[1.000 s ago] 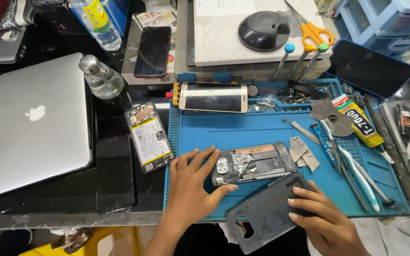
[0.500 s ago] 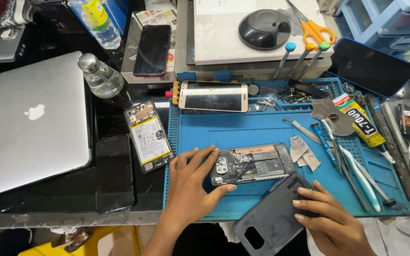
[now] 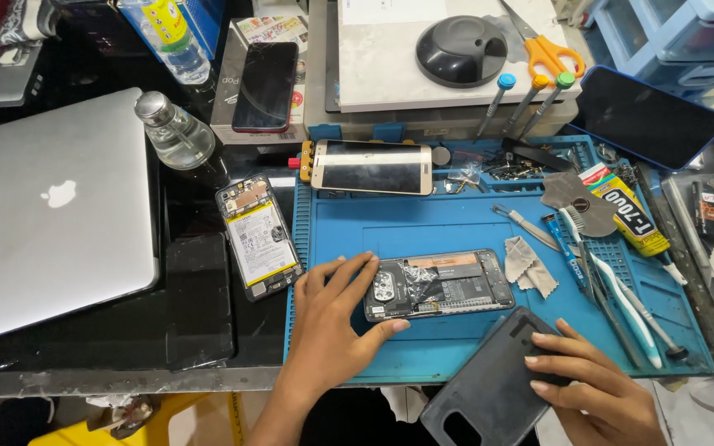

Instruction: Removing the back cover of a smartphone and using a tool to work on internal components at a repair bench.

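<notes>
At the lower right of the frame, the right hand (image 3: 592,388) grips the dark back cover (image 3: 489,388), which has slid lower and further off the blue mat (image 3: 423,227) than a second ago. Left of it, the left hand (image 3: 336,318) stays flat and unclenched, fingertips steadying the opened phone (image 3: 440,285) at centre. Further up lie a gold-framed screen (image 3: 371,167), then screwdrivers (image 3: 526,103) standing in their holder, and orange scissors (image 3: 549,51) at the top.
</notes>
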